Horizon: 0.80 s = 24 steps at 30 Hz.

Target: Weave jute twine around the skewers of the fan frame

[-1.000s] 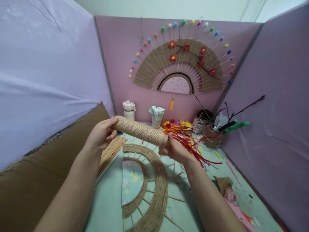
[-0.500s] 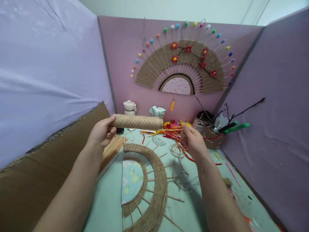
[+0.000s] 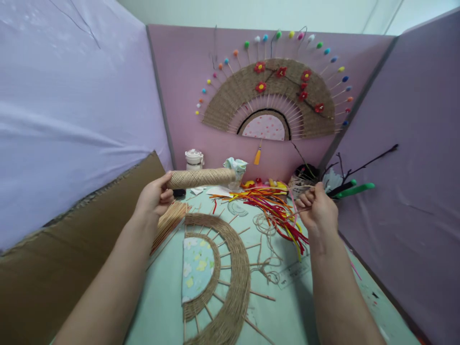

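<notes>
My left hand (image 3: 156, 195) is closed round the left end of a roll of tan twine (image 3: 201, 178), held level above the table. A thin strand (image 3: 268, 188) runs from the roll to the right, where my right hand (image 3: 318, 206) pinches it between closed fingers. Below lies a half-round woven fan (image 3: 239, 258) with wooden sticks poking out and a blue floral cloth centre (image 3: 197, 268). Loose loops of twine (image 3: 268, 225) rest on the table to the fan's right.
Colourful pipe cleaners (image 3: 276, 211) lie behind the loops. Thin sticks (image 3: 170, 220) are bundled at left, near a cardboard panel (image 3: 89, 230). A jar (image 3: 194, 160) and dark branches (image 3: 373, 158) stand at the back. A finished fan (image 3: 233, 100) hangs on the pink board.
My right hand has moved right, away from the roll, and a longer strand now stretches between them. The roll has tilted slightly, its right end higher.
</notes>
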Available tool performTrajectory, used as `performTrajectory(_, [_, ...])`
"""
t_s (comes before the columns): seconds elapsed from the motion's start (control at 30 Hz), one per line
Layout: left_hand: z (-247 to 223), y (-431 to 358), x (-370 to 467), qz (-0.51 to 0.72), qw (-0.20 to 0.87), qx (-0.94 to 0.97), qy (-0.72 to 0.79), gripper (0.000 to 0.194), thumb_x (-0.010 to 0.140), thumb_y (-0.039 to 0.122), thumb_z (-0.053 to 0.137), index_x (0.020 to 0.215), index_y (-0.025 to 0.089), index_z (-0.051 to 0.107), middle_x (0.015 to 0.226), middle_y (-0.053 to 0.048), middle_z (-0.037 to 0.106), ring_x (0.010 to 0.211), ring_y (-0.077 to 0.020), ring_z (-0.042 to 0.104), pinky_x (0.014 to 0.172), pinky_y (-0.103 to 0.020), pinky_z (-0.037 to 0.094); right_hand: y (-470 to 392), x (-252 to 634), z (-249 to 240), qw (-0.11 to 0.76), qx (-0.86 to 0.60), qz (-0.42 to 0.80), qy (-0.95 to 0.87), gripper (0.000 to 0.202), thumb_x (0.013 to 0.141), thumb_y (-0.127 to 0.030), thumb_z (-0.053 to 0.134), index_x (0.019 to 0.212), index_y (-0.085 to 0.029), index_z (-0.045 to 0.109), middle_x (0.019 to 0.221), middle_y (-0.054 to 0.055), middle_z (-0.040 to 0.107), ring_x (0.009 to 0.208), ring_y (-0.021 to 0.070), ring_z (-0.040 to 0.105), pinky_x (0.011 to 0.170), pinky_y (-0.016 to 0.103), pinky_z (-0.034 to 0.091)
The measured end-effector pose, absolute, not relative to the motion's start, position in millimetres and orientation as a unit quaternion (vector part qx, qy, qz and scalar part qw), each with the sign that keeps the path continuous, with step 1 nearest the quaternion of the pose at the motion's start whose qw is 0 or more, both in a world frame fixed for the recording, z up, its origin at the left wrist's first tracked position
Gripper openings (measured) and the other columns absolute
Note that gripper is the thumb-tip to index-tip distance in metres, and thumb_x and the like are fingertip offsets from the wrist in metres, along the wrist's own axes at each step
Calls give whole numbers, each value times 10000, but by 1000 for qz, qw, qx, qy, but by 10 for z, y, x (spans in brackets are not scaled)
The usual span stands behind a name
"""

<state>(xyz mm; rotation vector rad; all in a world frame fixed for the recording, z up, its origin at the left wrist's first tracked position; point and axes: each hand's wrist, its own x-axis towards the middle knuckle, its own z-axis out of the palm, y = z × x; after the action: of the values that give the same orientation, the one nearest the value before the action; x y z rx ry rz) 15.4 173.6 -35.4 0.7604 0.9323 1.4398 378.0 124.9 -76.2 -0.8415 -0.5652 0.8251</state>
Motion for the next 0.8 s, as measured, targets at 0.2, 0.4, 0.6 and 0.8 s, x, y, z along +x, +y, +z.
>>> performTrajectory(0.2, [-342,1779,9,618,620,285,390,155,789,148,561,683,167,449,458,95,414,219,19,244,230,-96,155,1140,4201,-764,861,-397,273,-162,385,913,-415,378,593,-213,307,408,-100,206,341,63,180,355,204,225])
performTrajectory(0.4, [-361,1788,54,618,621,292,383,158,823,157,507,672,162,461,428,83,434,203,9,235,223,-102,149,1097,4207,-733,860,-440,209,-150,364,856,-408,466,567,-222,346,421,-87,254,367,72,243,390,230,260])
performTrajectory(0.6, [-317,1689,59,486,681,371,403,221,804,254,548,606,163,510,281,86,295,200,-19,195,241,-118,160,1261,3868,-881,631,-618,177,-434,322,626,-461,705,722,-168,614,685,25,618,638,148,541,613,284,422])
performTrajectory(0.8, [-308,1500,264,330,698,512,377,234,696,336,661,636,113,623,315,69,321,239,6,166,266,-123,90,1162,3075,-808,538,-455,316,-635,397,838,-527,478,1027,-211,625,1118,83,622,1065,211,545,935,358,390])
